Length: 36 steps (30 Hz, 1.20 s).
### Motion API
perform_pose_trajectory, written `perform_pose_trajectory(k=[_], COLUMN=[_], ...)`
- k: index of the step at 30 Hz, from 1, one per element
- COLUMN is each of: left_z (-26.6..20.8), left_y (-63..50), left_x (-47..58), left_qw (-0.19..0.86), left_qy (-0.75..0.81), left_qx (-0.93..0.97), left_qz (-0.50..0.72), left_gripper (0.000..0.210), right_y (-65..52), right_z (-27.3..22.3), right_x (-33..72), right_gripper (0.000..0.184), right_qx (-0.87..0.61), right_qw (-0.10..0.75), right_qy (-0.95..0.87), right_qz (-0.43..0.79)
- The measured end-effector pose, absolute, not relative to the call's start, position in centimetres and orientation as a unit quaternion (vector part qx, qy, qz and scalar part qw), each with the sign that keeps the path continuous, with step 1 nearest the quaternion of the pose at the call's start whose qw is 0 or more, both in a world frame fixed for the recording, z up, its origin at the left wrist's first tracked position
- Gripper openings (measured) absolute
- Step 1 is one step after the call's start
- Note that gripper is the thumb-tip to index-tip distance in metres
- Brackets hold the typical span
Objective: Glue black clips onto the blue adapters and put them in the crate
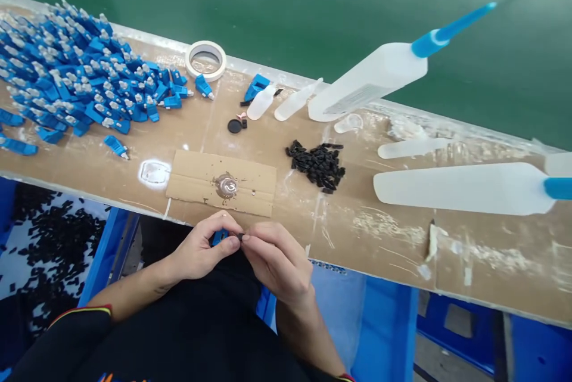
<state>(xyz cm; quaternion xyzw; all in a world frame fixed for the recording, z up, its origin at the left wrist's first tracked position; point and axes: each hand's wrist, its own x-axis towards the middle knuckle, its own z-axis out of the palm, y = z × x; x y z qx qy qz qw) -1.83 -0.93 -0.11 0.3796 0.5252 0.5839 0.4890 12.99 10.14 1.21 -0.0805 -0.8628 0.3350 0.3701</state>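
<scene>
Both hands meet just in front of the bench's near edge. My left hand [205,248] is closed around a blue plastic part [218,236], mostly hidden by the fingers. Pinched in the fingertips of my right hand [279,257] is a small black piece [241,237], touching the blue part. Beyond the hands lies a cardboard strip [183,174] with a glossy puddle of clear glue [226,186] on it. A heap of small black pieces [317,165] sits right of the cardboard. At the far left, many blue parts with whitish tips [89,72] are piled up.
A roll of tape [206,60] and a black cap [234,126] lie beyond the cardboard. Large white bottles with blue nozzles [370,81] and smaller bottles [261,102] stand at the back and right. Below left, a blue bin [100,257] holds black pieces.
</scene>
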Motion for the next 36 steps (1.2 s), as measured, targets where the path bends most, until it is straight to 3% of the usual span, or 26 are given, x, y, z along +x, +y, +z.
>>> perform_pose_trajectory(k=[10,19,25,27,30,33,36], left_z=[-0.6,-1.4,-2.0,-2.2,-2.6,-2.9,-3.1], left_y=[-2.7,-3.1,-3.6,-3.8,-4.2,-4.6,-5.0], left_x=[-3.6,-4.7,-4.3,-4.1,-4.2,-4.6,-4.9], left_qw=[0.476,0.554,0.608,0.612,0.589,0.563,0.552], left_qy=[0.517,0.452,0.412,0.385,0.355,0.380,0.405], left_qx=[0.385,0.322,0.230,0.184,0.143,0.155,0.178], left_qz=[0.598,0.621,0.639,0.666,0.711,0.718,0.707], left_gripper=[0.033,0.041,0.034,0.030,0.044,0.048,0.052], right_y=[11.8,11.3,11.6,12.7,15.0,16.8,17.4], right_z=[0.7,1.0,1.0,1.1,1.4,1.5,1.4], right_x=[10.7,9.1,8.6,8.6,8.6,8.4,8.1], right_gripper=[0.012,0.024,0.030,0.033,0.035,0.031,0.024], right_qx=[0.048,0.008,0.011,-0.008,-0.071,-0.112,-0.111], right_qw=[0.290,0.273,0.256,0.261,0.253,0.210,0.165], right_qy=[-0.848,-0.820,-0.818,-0.829,-0.889,-0.942,-0.963], right_qz=[0.440,0.503,0.514,0.495,0.376,0.236,0.182])
